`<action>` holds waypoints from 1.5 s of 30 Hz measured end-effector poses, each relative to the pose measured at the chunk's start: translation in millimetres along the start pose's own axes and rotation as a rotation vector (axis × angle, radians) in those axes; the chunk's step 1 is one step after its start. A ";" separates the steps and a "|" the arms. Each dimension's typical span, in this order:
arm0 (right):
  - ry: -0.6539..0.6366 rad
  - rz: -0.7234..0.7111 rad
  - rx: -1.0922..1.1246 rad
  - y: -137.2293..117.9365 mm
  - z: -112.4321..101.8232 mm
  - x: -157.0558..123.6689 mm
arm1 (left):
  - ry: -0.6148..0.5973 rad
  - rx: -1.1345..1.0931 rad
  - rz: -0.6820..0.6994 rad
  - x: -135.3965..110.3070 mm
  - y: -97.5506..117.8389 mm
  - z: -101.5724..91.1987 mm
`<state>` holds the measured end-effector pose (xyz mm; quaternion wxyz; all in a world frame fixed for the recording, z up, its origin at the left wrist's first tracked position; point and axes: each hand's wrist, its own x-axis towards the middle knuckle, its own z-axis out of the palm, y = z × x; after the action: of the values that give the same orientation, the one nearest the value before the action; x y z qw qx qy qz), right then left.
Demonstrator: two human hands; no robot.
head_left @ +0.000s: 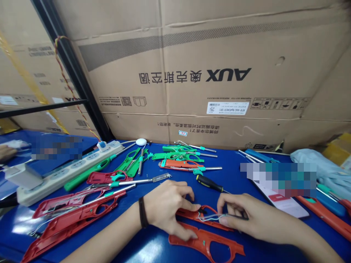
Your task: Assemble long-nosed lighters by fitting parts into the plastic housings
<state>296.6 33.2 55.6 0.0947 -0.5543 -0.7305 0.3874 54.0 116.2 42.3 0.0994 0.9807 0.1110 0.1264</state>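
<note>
My left hand (172, 204) is pressed over two red lighter casing halves in the middle foreground. Its fingertips hold the upper half (216, 223), which has white wires and a small black part in it. The thumb rests on the lower half (200, 243), which has a large trigger opening. Over the upper half, my right hand (244, 213) pinches a thin, dark tweezer-like tool (238, 217) among the white wires. Its exact kind is partly hidden by the fingers. A black and yellow screwdriver (210, 182) lies just behind both hands.
Several red lighter parts (76, 219) lie at left, and green ones (178, 156) at the back. A white power strip (71, 171) runs along the left. Rightward are a phone (287, 206), red and blue lighters (326, 215) and light-blue cloth (312, 160). A large carton (192, 47) stands behind.
</note>
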 end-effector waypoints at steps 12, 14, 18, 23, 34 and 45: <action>0.091 -0.039 -0.039 -4.0 7.5 8.9 | 0.103 -0.086 -0.002 0.6 -9.0 11.7; 0.095 -0.048 -0.041 -3.6 7.4 9.0 | 0.101 -0.070 0.001 0.5 -8.3 11.7; 0.101 -0.076 -0.010 -2.0 6.3 9.9 | 0.094 -0.030 0.005 0.9 -5.4 10.2; 0.152 -0.082 -0.067 1.0 4.8 9.2 | 0.071 0.003 0.018 1.5 -3.2 8.4; 0.176 -0.090 -0.115 4.8 8.0 10.9 | 0.061 0.011 0.018 0.4 -5.2 9.6; 0.170 -0.151 -0.101 0.8 14.4 13.5 | 0.060 0.011 0.020 1.6 -4.9 10.0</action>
<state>284.1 38.6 41.3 0.1572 -0.5328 -0.7779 0.2936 57.3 119.7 32.1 0.0895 0.9780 0.1050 0.1562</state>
